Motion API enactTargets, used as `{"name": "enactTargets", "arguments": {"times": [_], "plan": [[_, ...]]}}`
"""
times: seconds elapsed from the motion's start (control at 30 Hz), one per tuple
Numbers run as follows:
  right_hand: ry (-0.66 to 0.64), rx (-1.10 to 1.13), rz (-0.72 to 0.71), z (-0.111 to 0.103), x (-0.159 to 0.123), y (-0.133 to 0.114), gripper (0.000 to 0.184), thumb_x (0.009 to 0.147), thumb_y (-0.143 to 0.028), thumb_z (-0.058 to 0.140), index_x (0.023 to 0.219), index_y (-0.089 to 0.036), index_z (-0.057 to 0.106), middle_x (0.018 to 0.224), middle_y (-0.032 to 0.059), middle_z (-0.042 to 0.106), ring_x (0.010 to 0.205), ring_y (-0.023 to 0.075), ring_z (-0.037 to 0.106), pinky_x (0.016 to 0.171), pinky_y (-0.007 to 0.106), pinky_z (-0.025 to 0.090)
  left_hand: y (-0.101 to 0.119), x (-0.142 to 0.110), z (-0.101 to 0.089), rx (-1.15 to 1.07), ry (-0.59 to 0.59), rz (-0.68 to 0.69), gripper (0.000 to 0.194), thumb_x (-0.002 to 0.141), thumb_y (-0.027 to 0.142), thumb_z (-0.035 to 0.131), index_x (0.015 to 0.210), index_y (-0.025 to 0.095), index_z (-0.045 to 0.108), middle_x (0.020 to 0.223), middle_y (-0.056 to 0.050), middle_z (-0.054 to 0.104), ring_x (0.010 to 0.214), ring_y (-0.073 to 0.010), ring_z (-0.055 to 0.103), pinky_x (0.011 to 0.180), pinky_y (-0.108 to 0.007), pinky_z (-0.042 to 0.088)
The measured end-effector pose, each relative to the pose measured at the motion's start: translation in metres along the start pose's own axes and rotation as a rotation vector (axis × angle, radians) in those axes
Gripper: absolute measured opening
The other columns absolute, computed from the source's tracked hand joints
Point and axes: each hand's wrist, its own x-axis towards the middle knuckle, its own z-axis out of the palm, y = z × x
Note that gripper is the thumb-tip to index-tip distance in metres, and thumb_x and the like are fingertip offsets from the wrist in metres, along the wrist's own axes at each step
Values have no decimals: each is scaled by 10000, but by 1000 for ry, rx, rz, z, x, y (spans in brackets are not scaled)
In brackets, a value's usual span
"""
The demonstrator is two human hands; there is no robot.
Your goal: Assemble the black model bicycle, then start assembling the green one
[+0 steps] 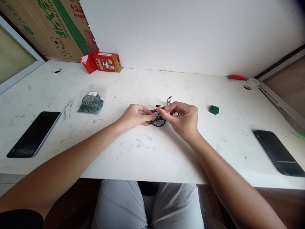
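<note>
A small model bicycle [159,121] is held upright between my hands, just over the white table. Its spoked black wheel, dark saddle and silver handlebars show; the frame is mostly hidden behind my fingers. My left hand [135,117] pinches the bicycle at the left side of the wheel. From the right, my right hand [183,117] grips it near the saddle with thumb and forefinger, and a small dark bit shows by those fingertips. To the left lies a clear plastic bag [91,101] with a spoked wheel and dark green parts inside. A dark green block [214,109] sits to the right.
A black phone [34,134] lies at the left, another dark phone [279,152] at the right. At the back stand an opened red box [107,62] and a cardboard carton [50,28]. A red tool [237,77] and a clear cup [253,82] are at the back right.
</note>
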Motion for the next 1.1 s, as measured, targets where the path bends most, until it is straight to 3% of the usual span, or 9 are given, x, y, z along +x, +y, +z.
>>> {"name": "enactTargets", "arguments": {"times": [0.3, 0.47, 0.57, 0.7, 0.77, 0.87, 1.1], "plan": [[43, -5, -31, 4, -3, 1, 286, 879, -446, 830, 741, -226, 710, 774, 33, 764, 711, 188, 720, 652, 342, 617, 1, 1, -1, -23, -16, -8, 456, 676, 463, 976, 934, 137, 791, 975, -127, 808, 862, -223, 764, 822, -388, 633], [103, -11, -20, -7, 5, 10, 305, 1024, -546, 616, 1034, -254, 706, 911, 43, 736, 771, 188, 710, 704, 352, 592, 6, 2, -4, -48, -33, -69, 488, 700, 424, 974, 1019, 136, 744, 945, -111, 802, 801, -203, 765, 838, -401, 631], [-79, -132, 9, -18, 8, 15, 394, 1079, -575, 471, 1175, -262, 690, 839, 35, 696, 668, 175, 637, 640, 347, 526, 8, 2, -5, -91, -18, -79, 559, 695, 391, 985, 1111, 155, 695, 945, -106, 807, 793, -213, 775, 820, -404, 634], [-416, -381, -20, -29, 9, 18, 442, 878, -589, 790, 1158, -250, 743, 957, 52, 762, 769, 211, 656, 668, 350, 497, 8, 3, -7, -118, 12, -84, 640, 716, 377, 978, 1229, 151, 667, 965, -119, 815, 814, -227, 784, 828, -406, 639], [-443, -458, -6, -32, 9, 19, 442, 851, -538, 832, 1180, -251, 763, 1000, 61, 786, 796, 223, 669, 666, 348, 487, 8, 3, -8, -118, 16, -88, 705, 718, 379, 977, 1303, 145, 658, 976, -126, 818, 841, -236, 788, 850, -417, 640], [-438, -472, -2, -34, 10, 21, 318, 916, -460, 782, 1150, -246, 792, 930, 56, 794, 725, 200, 652, 638, 338, 466, 6, 5, -11, -97, -39, -86, 707, 701, 415, 982, 1285, 124, 711, 1004, -143, 819, 880, -246, 789, 884, -429, 640], [-463, -446, -104, -35, 10, 27, 204, 910, -398, 799, 1044, -246, 819, 883, 38, 803, 692, 181, 650, 630, 321, 475, 2, 11, -18, 30, -89, -1, 683, 712, 424, 968, 1296, 143, 754, 978, -122, 826, 847, -248, 797, 853, -432, 659]]}}
